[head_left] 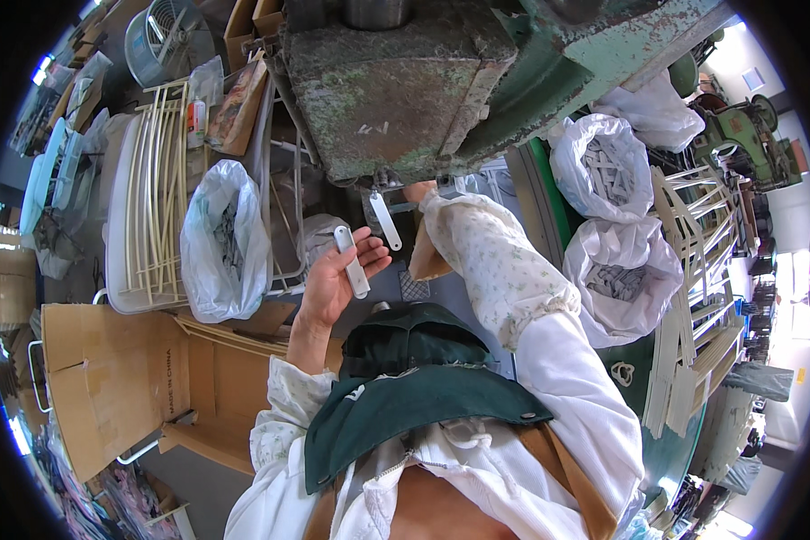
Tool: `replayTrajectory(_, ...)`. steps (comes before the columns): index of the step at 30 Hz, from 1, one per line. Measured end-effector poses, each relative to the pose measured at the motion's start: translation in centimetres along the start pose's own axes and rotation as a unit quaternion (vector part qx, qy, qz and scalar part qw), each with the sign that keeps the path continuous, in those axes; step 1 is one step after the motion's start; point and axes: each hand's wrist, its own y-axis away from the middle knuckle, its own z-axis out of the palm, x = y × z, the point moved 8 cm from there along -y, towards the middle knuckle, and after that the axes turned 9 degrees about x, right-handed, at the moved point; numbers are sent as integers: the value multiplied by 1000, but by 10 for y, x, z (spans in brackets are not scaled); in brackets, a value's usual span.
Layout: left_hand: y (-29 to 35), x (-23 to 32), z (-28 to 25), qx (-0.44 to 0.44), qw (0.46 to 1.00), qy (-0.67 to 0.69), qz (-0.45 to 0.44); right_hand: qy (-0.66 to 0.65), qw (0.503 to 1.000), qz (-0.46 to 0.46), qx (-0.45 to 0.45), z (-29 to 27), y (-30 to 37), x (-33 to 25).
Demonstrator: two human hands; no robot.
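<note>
My left hand [331,286] is closed round a flat, light-coloured strip [352,263] with rounded ends and a hole near its top. Just right of it, a second similar strip [385,221] slants down from the underside of a worn green press-like machine [387,108]. I cannot tell what supports its upper end. Only a small part of my right hand [419,191] shows beyond the floral sleeve, close to the second strip. The machine's lower edge hides its fingers.
A white sack [227,243] of grey pieces and a tub [148,297] of long pale strips stand left. Below them is an open cardboard box [117,378]. At right are two more sacks, one higher [600,171] and one lower [623,283], beside stacked pale slats [693,342].
</note>
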Motion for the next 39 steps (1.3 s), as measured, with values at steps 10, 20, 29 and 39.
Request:
replayTrajectory(10, -8, -1, -13, 6, 998, -67, 17, -431, 861, 244, -114, -138, 41, -95)
replayTrajectory(20, -15, -1, -6, 22, 995, -95, 34, -458, 878, 100, -95, -154, 38, -119)
replayTrajectory(29, -2, -3, -3, 7, 987, -159, 9, -367, 904, 193, -104, -183, 63, -125)
replayTrajectory(39, 10, -24, 24, -57, 963, -261, -12, -453, 858, 197, -139, -184, 96, -149)
